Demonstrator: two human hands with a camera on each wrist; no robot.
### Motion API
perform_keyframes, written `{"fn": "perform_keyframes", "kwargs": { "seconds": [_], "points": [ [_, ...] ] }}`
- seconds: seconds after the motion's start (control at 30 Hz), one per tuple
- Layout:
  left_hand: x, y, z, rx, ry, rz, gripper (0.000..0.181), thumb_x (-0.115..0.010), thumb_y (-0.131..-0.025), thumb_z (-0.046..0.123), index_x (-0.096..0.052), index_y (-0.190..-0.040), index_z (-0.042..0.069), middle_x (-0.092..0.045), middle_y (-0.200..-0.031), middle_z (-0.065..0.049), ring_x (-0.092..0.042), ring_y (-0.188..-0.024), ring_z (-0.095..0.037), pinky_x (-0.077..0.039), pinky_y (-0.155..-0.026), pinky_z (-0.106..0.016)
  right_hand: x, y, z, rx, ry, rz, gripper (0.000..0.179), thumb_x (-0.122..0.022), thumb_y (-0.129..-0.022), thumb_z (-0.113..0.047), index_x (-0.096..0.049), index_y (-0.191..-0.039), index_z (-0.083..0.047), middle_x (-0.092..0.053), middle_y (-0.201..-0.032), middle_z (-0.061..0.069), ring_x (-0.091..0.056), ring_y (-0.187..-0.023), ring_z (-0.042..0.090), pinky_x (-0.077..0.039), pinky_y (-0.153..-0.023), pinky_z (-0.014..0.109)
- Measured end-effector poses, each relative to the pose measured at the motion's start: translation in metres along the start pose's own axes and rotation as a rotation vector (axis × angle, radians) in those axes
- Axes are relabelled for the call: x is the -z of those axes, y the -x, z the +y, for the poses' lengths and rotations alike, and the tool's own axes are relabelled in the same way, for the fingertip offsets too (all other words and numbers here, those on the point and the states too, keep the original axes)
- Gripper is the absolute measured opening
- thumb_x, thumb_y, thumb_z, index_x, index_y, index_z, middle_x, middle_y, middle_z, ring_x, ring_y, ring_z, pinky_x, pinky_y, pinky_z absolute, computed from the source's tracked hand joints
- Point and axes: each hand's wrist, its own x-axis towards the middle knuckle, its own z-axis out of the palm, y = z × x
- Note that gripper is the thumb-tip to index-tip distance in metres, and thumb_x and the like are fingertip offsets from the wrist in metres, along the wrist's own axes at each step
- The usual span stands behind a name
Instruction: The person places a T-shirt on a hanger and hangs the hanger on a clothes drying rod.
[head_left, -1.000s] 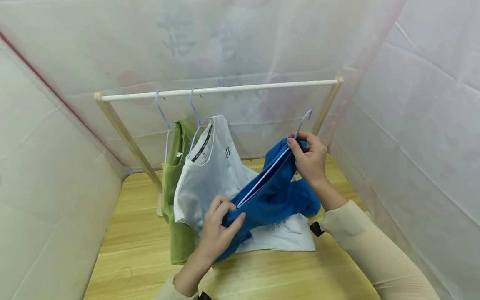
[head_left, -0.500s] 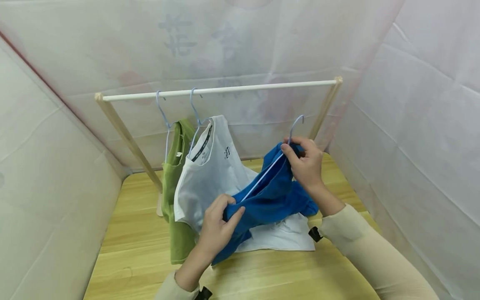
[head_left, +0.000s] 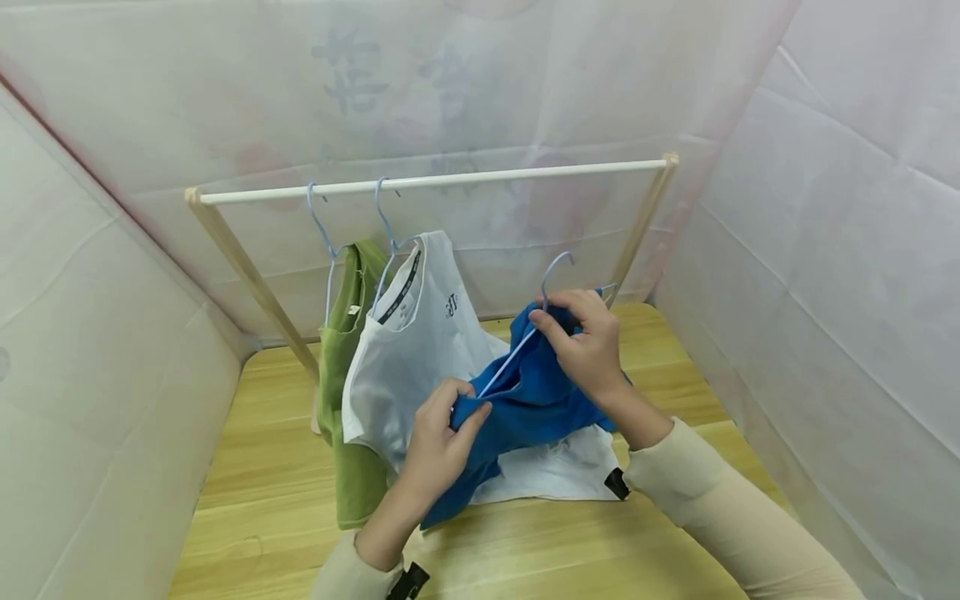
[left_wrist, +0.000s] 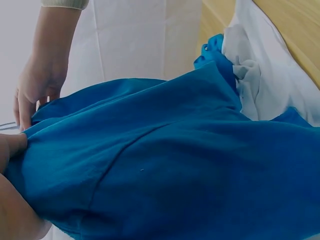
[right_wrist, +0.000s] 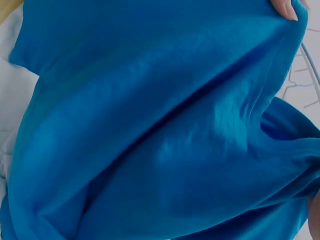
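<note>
A blue shirt (head_left: 536, 412) hangs between my two hands with a pale lilac clothes hanger (head_left: 553, 271) partly inside its neck opening. My left hand (head_left: 438, 437) pinches the shirt's left shoulder edge, thumb in front, at the hanger's lower end. Up by the hook, my right hand (head_left: 588, 346) pinches the hanger's neck along with bunched collar fabric. The hook stands free above the fingers, and a bit of hanger pokes out past the right shoulder. In the left wrist view, blue cloth fills most of the picture, with the right hand (left_wrist: 44, 80) beyond it.
A white rod (head_left: 487, 177) on wooden posts spans the back. From its left half hang a green top (head_left: 356, 475) and a white top (head_left: 420, 358) on similar hangers. White cloth (head_left: 555, 475) lies below the blue shirt on the wooden table (head_left: 255, 500). Pale sheets enclose the sides.
My right hand and the hanger's hook have moved left and down toward my left hand. The shirt's neck has bunched, and the hanger's far end now shows at right. My left hand stays nearly still.
</note>
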Motion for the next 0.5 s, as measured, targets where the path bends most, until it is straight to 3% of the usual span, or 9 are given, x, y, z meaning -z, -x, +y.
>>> {"fn": "perform_keyframes", "kwargs": {
  "seconds": [0.2,0.43,0.5],
  "points": [
    [-0.002,-0.004,0.001,0.036,0.021,-0.008,0.016,-0.069,-0.094,0.012,-0.053,-0.094,0.014,-0.037,-0.07,0.006,-0.041,-0.062,-0.008,-0.038,-0.056,-0.024,0.0,0.005,0.0,0.009,-0.009,-0.023,0.017,-0.077,-0.075,0.013,-0.072,-0.091,0.006,-0.072,-0.091,0.02,-0.058,-0.084,0.032,-0.04,-0.077,0.028],
    [-0.004,-0.008,0.001,0.085,0.03,-0.025,0.014,-0.068,-0.096,0.015,-0.054,-0.1,0.014,-0.038,-0.069,0.006,-0.041,-0.06,-0.007,-0.04,-0.055,-0.024,-0.005,0.019,0.03,0.031,-0.015,-0.048,0.02,-0.082,-0.076,0.002,-0.076,-0.094,-0.005,-0.075,-0.096,0.009,-0.062,-0.091,0.022,-0.042,-0.083,0.029],
    [-0.006,-0.008,0.002,0.111,0.03,-0.026,0.016,-0.069,-0.095,0.015,-0.054,-0.102,0.014,-0.042,-0.07,0.006,-0.045,-0.061,-0.008,-0.041,-0.055,-0.024,-0.005,0.02,0.03,0.028,-0.017,-0.062,0.019,-0.081,-0.078,0.001,-0.076,-0.094,-0.005,-0.075,-0.096,0.008,-0.063,-0.091,0.021,-0.043,-0.084,0.031]
  ]
}}
